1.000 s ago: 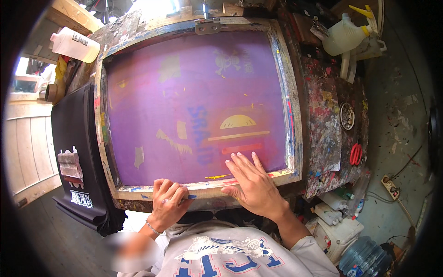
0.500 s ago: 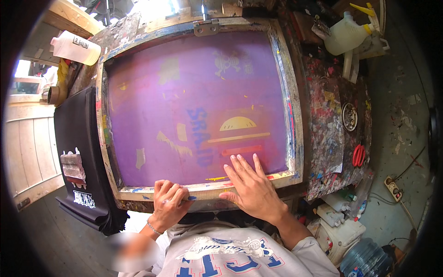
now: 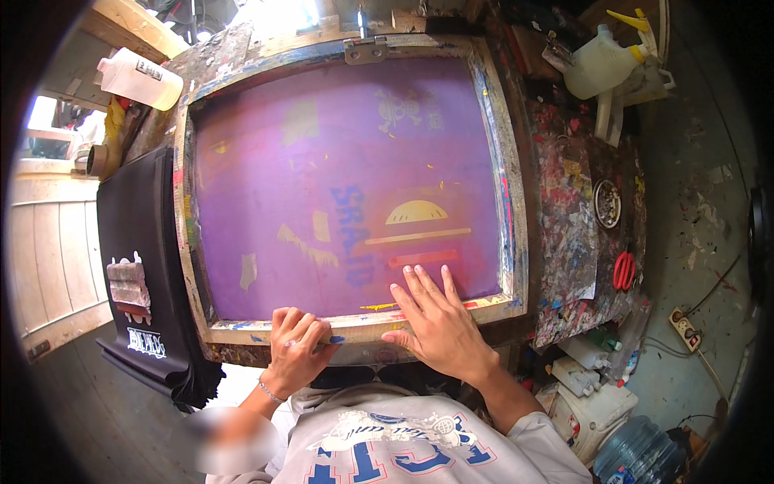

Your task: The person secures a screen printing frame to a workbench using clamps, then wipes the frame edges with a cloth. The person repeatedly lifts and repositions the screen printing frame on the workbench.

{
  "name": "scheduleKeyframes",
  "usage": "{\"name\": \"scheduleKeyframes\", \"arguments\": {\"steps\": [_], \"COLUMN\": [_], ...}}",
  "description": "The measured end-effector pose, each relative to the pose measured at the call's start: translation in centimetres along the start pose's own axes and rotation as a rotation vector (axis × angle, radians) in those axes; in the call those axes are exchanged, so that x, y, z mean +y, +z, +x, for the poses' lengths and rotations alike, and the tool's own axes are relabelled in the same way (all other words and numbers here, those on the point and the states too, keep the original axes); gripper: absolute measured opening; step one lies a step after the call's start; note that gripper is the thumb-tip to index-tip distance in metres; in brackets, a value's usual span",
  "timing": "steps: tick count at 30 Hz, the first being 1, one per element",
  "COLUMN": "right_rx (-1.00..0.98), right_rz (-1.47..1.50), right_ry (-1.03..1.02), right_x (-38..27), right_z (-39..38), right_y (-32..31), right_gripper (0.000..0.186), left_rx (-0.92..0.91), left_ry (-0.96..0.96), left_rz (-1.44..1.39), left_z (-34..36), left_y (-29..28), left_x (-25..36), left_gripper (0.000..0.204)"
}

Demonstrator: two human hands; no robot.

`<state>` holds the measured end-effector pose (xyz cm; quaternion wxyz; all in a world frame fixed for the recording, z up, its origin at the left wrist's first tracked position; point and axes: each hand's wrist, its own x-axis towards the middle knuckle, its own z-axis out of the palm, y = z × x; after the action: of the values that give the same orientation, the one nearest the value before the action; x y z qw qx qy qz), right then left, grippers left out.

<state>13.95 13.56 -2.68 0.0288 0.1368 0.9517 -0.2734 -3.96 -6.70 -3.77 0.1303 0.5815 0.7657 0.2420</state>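
A wooden-framed printing screen (image 3: 266, 194) with purple mesh lies flat before me, held by a metal hinge clamp (image 3: 365, 51) at its far edge. The mesh carries several pale stencil shapes, among them a yellow bun-like dome (image 3: 417, 212) above a red bar. My left hand (image 3: 298, 343) is closed over the near rail of the frame, its fingers curled on top. To its right, my right hand (image 3: 439, 327) lies flat with fingers spread, fingertips on the mesh just below the red bar and palm over the near rail. Whatever lies under the screen is hidden.
Black printed fabric (image 3: 133, 258) is stacked left of the screen, below a white bottle (image 3: 139, 79). On the paint-spattered right side are red-handled scissors (image 3: 624, 270), a round tin (image 3: 606, 203) and a spray bottle (image 3: 603, 64). A power strip (image 3: 686, 329) and a blue water jug (image 3: 641, 452) sit lower right.
The view has shifted slightly. Both hands keep the same places on the screen frame, and nothing has been picked up or let go.
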Motion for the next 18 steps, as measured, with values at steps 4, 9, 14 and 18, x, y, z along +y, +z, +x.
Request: {"name": "scheduleKeyframes", "arguments": {"steps": [4,9,14,18], "right_rx": [0.009,0.018,0.032,0.033], "right_rz": [0.002,0.011,0.012,0.011], "right_ry": [-0.001,0.002,0.005,0.007], "right_x": [-0.1,0.01,-0.04,0.02], "right_z": [-0.08,-0.16,-0.4,-0.51], "right_y": [0.03,0.28,0.43,0.73], "right_gripper": [0.077,0.077,0.077,0.077], "left_rx": [0.0,0.009,0.026,0.016], "left_ry": [-0.006,0.001,0.012,0.011], "left_rz": [0.005,-0.005,-0.013,-0.01], "left_z": [-0.09,-0.22,-0.3,-0.46], "left_y": [-0.01,0.21,0.29,0.35], "left_x": [-0.01,-0.22,-0.24,-0.28], "left_gripper": [0.042,0.044,0.044,0.044]}}
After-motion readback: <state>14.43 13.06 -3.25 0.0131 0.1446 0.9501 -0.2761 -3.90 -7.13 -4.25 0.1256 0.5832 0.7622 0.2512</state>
